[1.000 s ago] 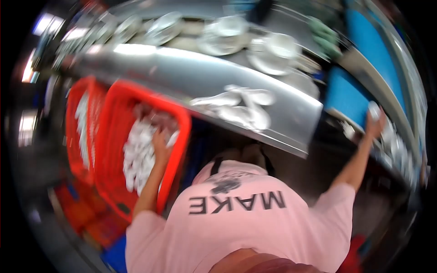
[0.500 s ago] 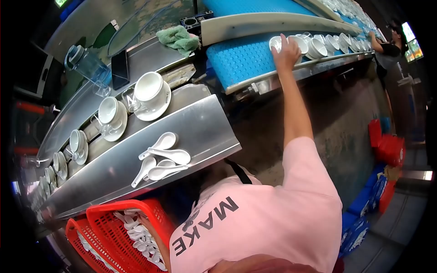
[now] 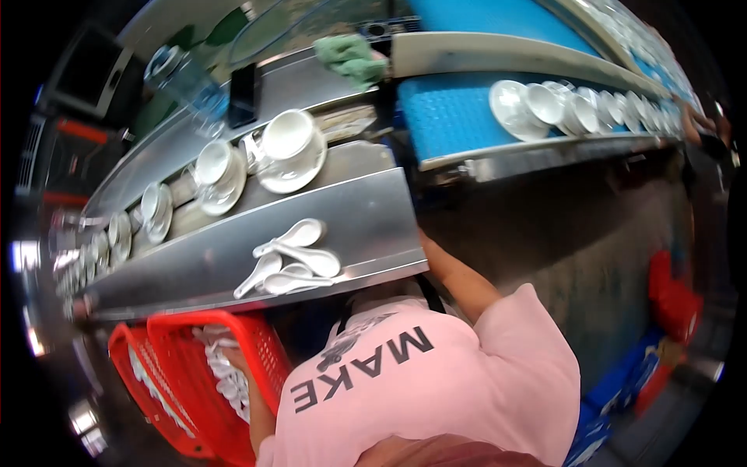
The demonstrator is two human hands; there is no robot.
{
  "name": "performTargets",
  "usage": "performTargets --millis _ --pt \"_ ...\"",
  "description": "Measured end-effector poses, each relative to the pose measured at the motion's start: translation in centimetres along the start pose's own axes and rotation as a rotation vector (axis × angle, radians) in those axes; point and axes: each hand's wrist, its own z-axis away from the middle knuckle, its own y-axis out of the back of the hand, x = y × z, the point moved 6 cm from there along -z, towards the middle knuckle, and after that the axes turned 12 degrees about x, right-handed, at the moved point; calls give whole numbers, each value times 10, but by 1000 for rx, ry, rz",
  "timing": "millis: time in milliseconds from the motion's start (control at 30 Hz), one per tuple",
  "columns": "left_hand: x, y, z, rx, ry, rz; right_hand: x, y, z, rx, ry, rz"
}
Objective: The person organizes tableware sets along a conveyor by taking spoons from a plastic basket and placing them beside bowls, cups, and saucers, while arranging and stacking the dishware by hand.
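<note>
My left hand is down in a red basket among white spoons; its fingers are too blurred to make out. My right arm reaches to the right end of the steel table. Only the edge of my right hand shows there, and its fingers are hidden. Several white spoons lie in a loose pile on the steel surface. Behind them stand white cups on saucers with clear glass cups beside them, in a row.
A blue belt at the upper right carries white bowls and saucers. A green cloth, black phone and water bottle rest at the back. Another person's arm is at the far right.
My right hand has let go of a bowl on the blue belt and drawn back to the steel table's end. The view has turned; my left hand stays at the basket.
</note>
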Motion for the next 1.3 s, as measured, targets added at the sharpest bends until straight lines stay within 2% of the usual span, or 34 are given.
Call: performTargets --millis 167,367,500,600,667,767,800,833,867,900,967,1000,1067,1133,1200,1267,1300 --pt "8 5 -1 24 39 19 24 -26 -7 -13 -6 273" --pt "6 13 -3 54 180 122 22 -21 -4 -78 -6 221" --pt "-1 30 -5 115 308 314 -10 28 -10 -213 32 -55" --pt "0 63 0 230 401 508 -47 112 -16 -405 94 -77" --pt "11 90 4 297 410 565 -66 185 -21 -220 -217 -322" --pt "47 120 23 423 492 643 -62 286 -36 407 -153 -267" --pt "37 128 19 490 421 653 -47 309 -40 634 -169 -159" --pt "43 137 24 530 392 576 -37 326 -43 768 -146 69" --pt "51 147 25 575 365 496 -22 339 -49 834 -102 431" --pt "52 157 21 615 284 433 -28 341 -55 867 -82 614" --pt "66 178 12 684 136 311 -15 335 -67 802 -245 649" --pt "86 186 9 711 66 259 -6 331 -74 684 -316 734" --pt "133 193 1 651 -71 196 6 321 -83 680 -261 820" --pt "184 186 -12 580 -258 319 28 318 -93 636 -209 756" --pt "222 168 -22 493 -243 281 45 316 -106 523 -161 671" --pt "273 145 -24 437 -741 3 44 311 -112 451 -203 598" --pt "289 126 -27 400 -917 -120 49 310 -112 453 -246 479"
